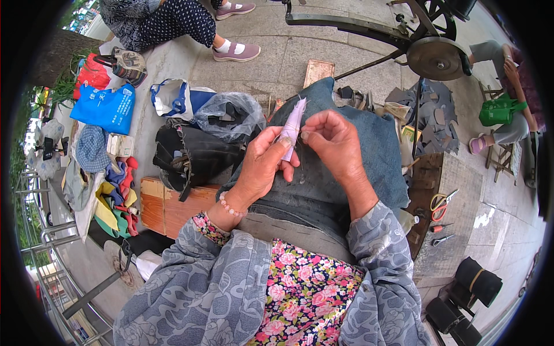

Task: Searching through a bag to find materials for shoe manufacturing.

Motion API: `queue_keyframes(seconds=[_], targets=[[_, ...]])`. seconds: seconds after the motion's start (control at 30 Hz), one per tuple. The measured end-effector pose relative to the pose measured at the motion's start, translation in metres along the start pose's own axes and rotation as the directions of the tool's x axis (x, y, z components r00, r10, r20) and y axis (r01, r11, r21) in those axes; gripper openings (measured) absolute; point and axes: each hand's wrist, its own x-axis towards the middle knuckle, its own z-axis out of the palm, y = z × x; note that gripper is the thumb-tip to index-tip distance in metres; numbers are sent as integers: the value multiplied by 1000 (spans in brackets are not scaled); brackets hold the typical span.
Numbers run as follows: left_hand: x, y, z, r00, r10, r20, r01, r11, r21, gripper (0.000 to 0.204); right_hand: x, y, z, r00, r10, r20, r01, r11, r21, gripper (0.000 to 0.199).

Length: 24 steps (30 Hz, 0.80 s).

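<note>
Now we pinch a pale lilac strip (292,128) at 12 o'clock over our lap: left hand (262,164) closed round its lower half, right hand (334,141) nipping its edge. It looks light, limp, easily frayed.

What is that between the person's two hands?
In the head view, a narrow pale pink strip, pointed at the top, stands upright between them. The left hand grips it; the right hand's fingertips touch its edge.
</note>
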Motion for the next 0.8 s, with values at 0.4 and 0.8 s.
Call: queue_keyframes(seconds=[0.4, 0.8], targets=[[1, 2, 2, 999, 32, 25, -33, 997, 62, 26, -1, -8, 4, 947, -319, 34, 303, 855, -420, 18], [0, -1, 0, 995, -50, 82, 29, 970, 242, 21, 0, -6, 4, 828, -549, 113, 477, 585, -656, 22]])
